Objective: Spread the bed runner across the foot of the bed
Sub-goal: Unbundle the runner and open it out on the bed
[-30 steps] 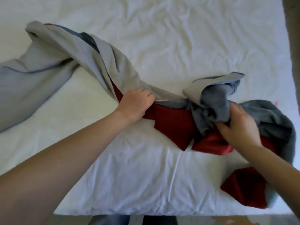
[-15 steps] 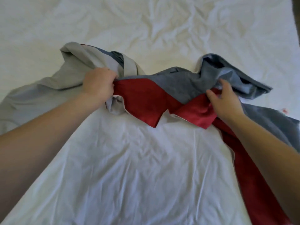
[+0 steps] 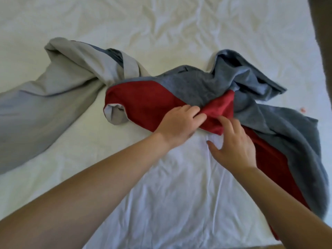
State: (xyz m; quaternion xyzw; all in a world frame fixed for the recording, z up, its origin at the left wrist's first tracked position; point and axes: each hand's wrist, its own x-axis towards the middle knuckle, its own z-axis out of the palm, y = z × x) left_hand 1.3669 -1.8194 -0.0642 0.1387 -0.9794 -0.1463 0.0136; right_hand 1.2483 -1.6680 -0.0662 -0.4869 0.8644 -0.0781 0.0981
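Little done: bed runner twisted and bunched across bed, pale lining upturned toward bed's left side. Red fold gripped by curled left hand; right hand laid on it, fingers loosely spread. Untwisting, flattening, squaring judged outstanding.

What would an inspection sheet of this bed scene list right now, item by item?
Surface: wrinkled white bed sheet covering the mattress.
Job's things: grey-and-red fabric bed runner, twisted and bunched, not yet spread flat; its pale grey end trails left.
Clutter: small pink speck on the sheet, right side.
Hands: left hand pinches a red fold with curled fingers; right hand rests on the runner's edge, relaxed.
Cables: nothing seen.
Surroundings: dark brown strip beyond the bed's right edge; cannot tell what it is.
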